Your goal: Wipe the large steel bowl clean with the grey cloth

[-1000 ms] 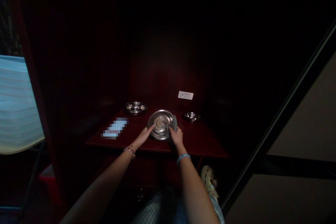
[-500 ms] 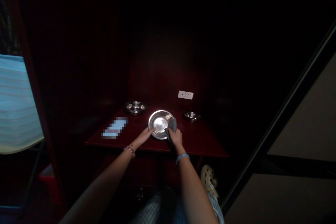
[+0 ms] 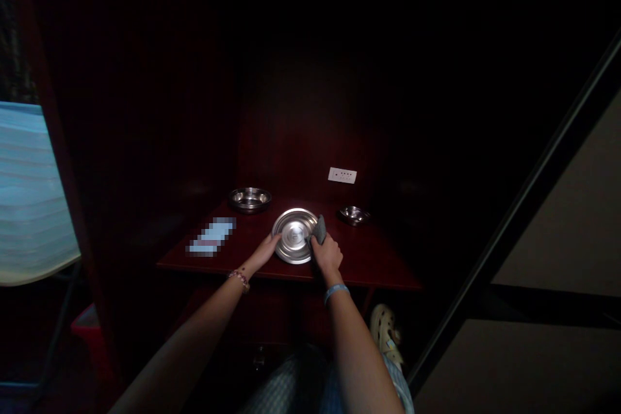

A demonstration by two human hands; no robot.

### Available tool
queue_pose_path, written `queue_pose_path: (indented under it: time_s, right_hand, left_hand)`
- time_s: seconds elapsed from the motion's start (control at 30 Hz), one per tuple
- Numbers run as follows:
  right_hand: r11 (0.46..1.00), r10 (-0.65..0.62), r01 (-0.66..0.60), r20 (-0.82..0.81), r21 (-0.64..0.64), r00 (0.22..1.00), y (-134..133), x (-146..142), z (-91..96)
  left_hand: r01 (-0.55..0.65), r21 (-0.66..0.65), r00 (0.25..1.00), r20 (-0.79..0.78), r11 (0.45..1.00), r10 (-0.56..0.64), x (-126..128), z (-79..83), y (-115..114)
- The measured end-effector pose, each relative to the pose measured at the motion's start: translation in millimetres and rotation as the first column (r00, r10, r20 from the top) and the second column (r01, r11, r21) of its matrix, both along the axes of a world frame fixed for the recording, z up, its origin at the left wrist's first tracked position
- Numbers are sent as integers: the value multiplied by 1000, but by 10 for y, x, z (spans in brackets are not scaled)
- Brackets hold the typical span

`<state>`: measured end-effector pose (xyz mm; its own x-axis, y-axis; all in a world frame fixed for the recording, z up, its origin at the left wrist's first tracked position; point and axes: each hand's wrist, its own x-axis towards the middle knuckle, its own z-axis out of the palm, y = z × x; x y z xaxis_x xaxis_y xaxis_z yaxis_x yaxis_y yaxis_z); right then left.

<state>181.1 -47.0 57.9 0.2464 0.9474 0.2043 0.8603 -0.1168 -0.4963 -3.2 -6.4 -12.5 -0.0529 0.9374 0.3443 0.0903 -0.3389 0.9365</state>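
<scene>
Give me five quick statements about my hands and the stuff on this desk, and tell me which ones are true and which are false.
1. The left hand holds the dish by its left side. True.
2. The right hand holds a spoon. False: it holds a gray cloth against the dish.
3. The small bowl sits upside down. False: its open side faces up.
4. A blue band is on the right wrist. True.
5. The socket lies on the desk. False: it is on the wall behind the desk.
</scene>
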Motion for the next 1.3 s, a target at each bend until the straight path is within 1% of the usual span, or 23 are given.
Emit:
queue_pose_path:
  time_s: [0.1, 0.23, 0.47, 0.57, 0.63, 0.77, 0.9, 0.97, 1.1, 1.3]
  right_hand:
    - [1000, -3, 3, 6, 15, 1000, -5, 6, 10]
    - [999, -20, 20, -5, 46, 1000, -2, 18, 25]
    - [994, -55, 65, -113, 90, 992, -10, 39, 68]
    - [986, -60, 83, -162, 143, 985, 2, 52, 77]
    - [977, -52, 83, -158, 199, 986, 12, 62, 77]
    - [950, -14, 34, -67, 310, 998, 3, 65, 82]
    - [929, -9, -15, 64, 369, 998, -52, 30, 114]
    - [927, 10, -58, 131, 370, 991, -84, 9, 137]
    - [916, 107, -201, 270, 348, 957, -129, -28, 160]
    - [894, 217, -346, 401, 284, 890, -114, -70, 79]
  left_hand:
    - [24, -44, 999, 31, 999, -23, -13, -25, 20]
    - [46, -32, 998, 49, 998, -45, -27, -49, 44]
    - [51, -23, 999, 16, 998, -51, -19, 2, -21]
    - [78, -28, 997, 1, 997, -78, -21, 35, -50]
    - [88, -29, 996, 8, 996, -88, -24, 48, -59]
    - [65, -27, 997, 35, 998, -64, -22, 51, -56]
    - [69, -31, 997, 40, 997, -68, -20, 39, -38]
    - [67, -26, 997, 39, 997, -66, -22, 35, -31]
    - [68, -30, 997, 42, 997, -67, -22, 51, -43]
    - [102, -54, 993, 58, 993, -99, -9, 128, -136]
